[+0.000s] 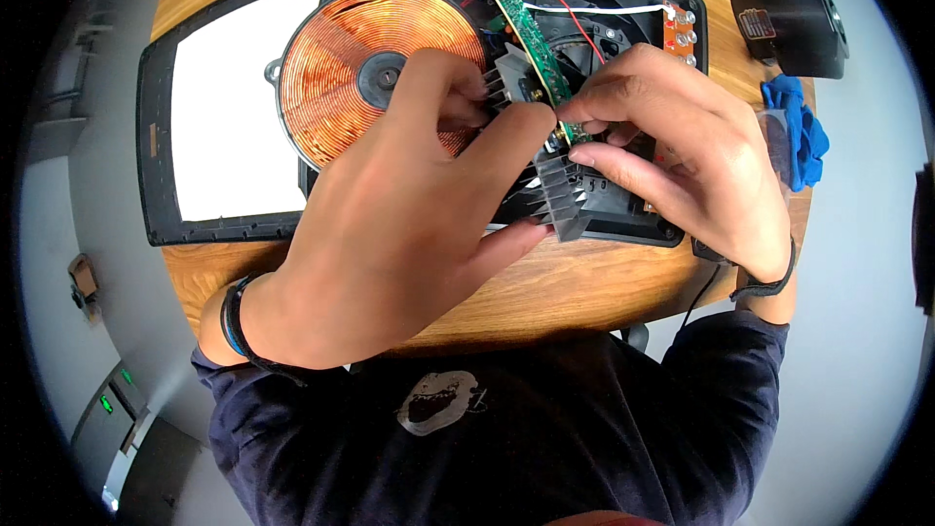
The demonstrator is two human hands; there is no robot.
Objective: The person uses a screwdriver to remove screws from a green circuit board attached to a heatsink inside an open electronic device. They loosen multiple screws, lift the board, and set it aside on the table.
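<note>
Reaching over the casing (156,151) in the head view, the left hand (399,195) curled its fingers around a grey metal heat sink (565,200) with thin, sharp fins, thumb against its near end. The right hand's (696,127) fingers stood narrowly apart at the near end of a thin green board (532,29); whether they gripped anything, I could not tell. The board was tilted up beside the heat sink, inside the casing.

That shallow black plastic casing lay on the wood-grained tabletop (506,302), holding also a round coil (321,78) of ridged copper windings, a smooth white panel (219,117), an orange strip (673,29) and a thin red wire (565,5). Beyond its right side lay a crumpled blue cloth (806,141).
</note>
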